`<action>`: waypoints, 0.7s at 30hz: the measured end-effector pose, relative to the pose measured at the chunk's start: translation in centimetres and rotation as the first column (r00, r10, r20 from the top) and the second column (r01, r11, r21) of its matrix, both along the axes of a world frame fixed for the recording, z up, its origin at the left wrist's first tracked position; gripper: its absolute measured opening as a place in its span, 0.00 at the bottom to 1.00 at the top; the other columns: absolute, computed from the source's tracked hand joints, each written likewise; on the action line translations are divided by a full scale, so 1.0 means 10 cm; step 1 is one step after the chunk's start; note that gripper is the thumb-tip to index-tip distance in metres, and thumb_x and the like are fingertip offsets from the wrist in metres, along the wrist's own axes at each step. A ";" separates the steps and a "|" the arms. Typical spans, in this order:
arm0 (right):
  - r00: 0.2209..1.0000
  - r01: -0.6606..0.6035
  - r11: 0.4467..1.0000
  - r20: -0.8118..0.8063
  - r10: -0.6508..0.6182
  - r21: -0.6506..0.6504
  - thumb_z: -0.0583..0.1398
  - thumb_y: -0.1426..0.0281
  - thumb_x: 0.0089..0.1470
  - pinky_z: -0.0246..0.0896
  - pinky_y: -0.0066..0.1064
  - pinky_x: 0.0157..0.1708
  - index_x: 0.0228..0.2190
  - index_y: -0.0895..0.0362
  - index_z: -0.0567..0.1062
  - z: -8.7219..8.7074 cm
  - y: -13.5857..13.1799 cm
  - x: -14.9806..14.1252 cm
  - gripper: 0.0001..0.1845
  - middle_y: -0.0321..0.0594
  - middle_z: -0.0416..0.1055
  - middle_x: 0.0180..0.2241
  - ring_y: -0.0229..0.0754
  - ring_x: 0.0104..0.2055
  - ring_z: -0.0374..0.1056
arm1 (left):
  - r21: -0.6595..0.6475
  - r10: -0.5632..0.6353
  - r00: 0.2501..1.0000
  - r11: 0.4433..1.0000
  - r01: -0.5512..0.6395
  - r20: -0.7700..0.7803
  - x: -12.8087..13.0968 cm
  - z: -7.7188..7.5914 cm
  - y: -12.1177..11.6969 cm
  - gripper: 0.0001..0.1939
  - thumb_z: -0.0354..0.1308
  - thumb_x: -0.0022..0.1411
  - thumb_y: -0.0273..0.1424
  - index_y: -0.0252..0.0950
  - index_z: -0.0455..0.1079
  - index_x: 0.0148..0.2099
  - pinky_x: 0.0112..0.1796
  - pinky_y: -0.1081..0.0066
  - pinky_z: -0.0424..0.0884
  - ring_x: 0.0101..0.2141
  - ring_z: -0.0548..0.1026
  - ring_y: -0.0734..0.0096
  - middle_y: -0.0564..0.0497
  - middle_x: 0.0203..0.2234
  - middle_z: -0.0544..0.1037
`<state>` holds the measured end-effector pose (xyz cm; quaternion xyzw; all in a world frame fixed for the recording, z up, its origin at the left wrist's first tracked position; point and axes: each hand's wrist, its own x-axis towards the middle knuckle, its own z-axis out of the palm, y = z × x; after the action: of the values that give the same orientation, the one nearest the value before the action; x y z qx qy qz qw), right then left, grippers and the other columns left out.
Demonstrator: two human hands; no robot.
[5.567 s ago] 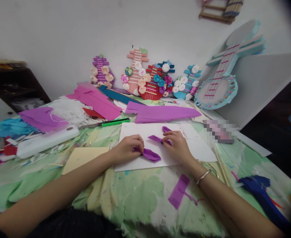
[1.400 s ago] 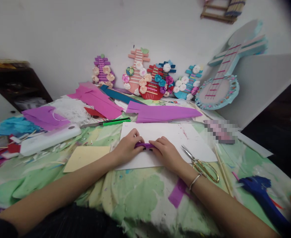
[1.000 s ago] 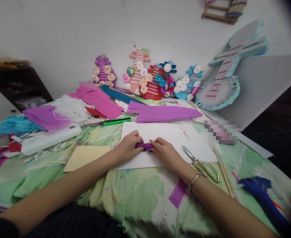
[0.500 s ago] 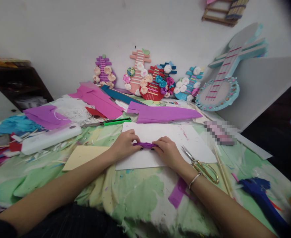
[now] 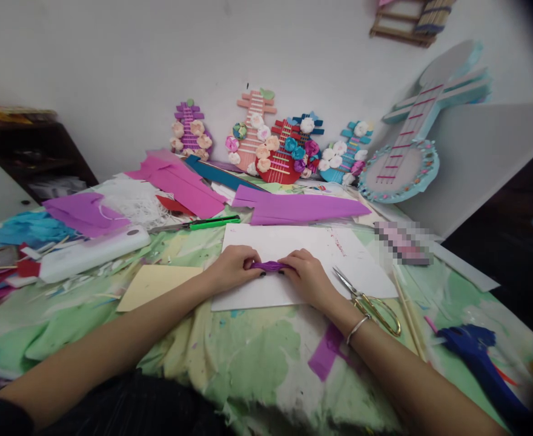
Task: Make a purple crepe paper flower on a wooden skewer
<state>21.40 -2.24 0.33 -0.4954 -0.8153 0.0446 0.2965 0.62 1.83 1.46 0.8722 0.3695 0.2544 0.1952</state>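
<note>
A gathered strip of purple crepe paper (image 5: 271, 266) stretches between my two hands, just over a white board (image 5: 261, 297). My left hand (image 5: 234, 267) pinches its left end between thumb and fingers. At the other end, my right hand (image 5: 306, 275) has the same kind of pinch. Gold-handled scissors (image 5: 369, 303) lie beside my right wrist, blades pointing up and left. A loose purple paper piece (image 5: 325, 354) rests on the cloth under my right forearm, which partly covers it.
A blue glue gun (image 5: 470, 348) and thin wooden sticks (image 5: 407, 315) lie at right. Cream card (image 5: 157, 284), a green cutter (image 5: 214, 223) and a long white object (image 5: 94, 254) sit leftward. Purple sheets (image 5: 303, 208) lie behind the board; decorated paper guitars (image 5: 280, 163) lean on the wall.
My left hand has shifted slightly right and down, closer to my right hand. The purple strip between them looks shorter and more bunched. My right hand is nearly still.
</note>
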 end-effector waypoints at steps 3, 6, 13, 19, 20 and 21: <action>0.999 -0.018 0.999 -0.034 0.019 0.033 0.59 0.76 0.52 0.59 0.35 0.38 0.31 0.57 0.75 0.05 -0.02 0.00 0.05 0.41 0.71 0.30 0.43 0.37 0.62 | 0.072 0.017 0.995 0.997 -0.024 0.103 0.00 0.04 -0.01 0.05 0.59 0.52 0.30 0.34 0.73 0.30 0.29 0.74 0.61 0.26 0.66 0.75 0.53 0.24 0.67; 0.982 -0.038 0.998 -0.187 0.030 -0.040 0.57 0.74 0.54 0.60 0.32 0.33 0.32 0.58 0.73 0.08 -0.05 0.00 0.05 0.39 0.71 0.29 0.39 0.32 0.64 | -0.017 0.013 0.964 1.000 -0.009 0.264 0.00 0.07 0.00 0.06 0.61 0.51 0.31 0.33 0.73 0.30 0.31 0.73 0.65 0.29 0.69 0.73 0.50 0.28 0.71; 0.738 -0.229 0.945 -0.674 0.012 -0.234 0.60 0.70 0.50 0.65 0.29 0.28 0.37 0.58 0.76 0.04 -0.04 0.03 0.11 0.38 0.73 0.26 0.36 0.26 0.68 | -0.640 0.091 0.864 0.711 0.292 0.495 0.03 0.10 -0.04 0.12 0.60 0.52 0.32 0.34 0.62 0.38 0.18 0.77 0.62 0.17 0.71 0.74 0.49 0.23 0.77; 0.698 -0.254 0.952 -0.714 0.056 -0.174 0.64 0.72 0.45 0.66 0.32 0.37 0.35 0.52 0.79 0.10 -0.04 0.07 0.12 0.40 0.73 0.36 0.40 0.38 0.69 | -0.671 0.201 0.741 0.615 0.414 0.641 -0.01 0.09 -0.02 0.16 0.63 0.42 0.22 0.31 0.72 0.38 0.27 0.76 0.67 0.24 0.73 0.76 0.49 0.25 0.77; 0.694 -0.267 0.950 -0.717 0.071 -0.164 0.65 0.72 0.44 0.66 0.33 0.38 0.35 0.51 0.79 0.11 -0.05 0.07 0.12 0.41 0.73 0.37 0.41 0.39 0.69 | -0.662 0.201 0.718 0.603 0.445 0.666 -0.02 0.09 -0.01 0.17 0.64 0.41 0.23 0.31 0.73 0.39 0.31 0.73 0.69 0.27 0.74 0.73 0.48 0.27 0.78; 0.692 -0.279 0.948 -0.716 0.087 -0.154 0.65 0.71 0.45 0.66 0.33 0.39 0.36 0.51 0.79 0.13 -0.06 0.07 0.13 0.41 0.73 0.38 0.41 0.40 0.69 | -0.648 0.195 0.696 0.594 0.477 0.691 -0.02 0.10 -0.01 0.18 0.65 0.41 0.24 0.31 0.73 0.39 0.34 0.71 0.69 0.29 0.75 0.71 0.47 0.29 0.78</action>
<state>22.10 -2.86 1.62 -0.3902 -0.6744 0.3612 0.5123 0.39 1.72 2.43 0.5539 0.2606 0.3564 0.7059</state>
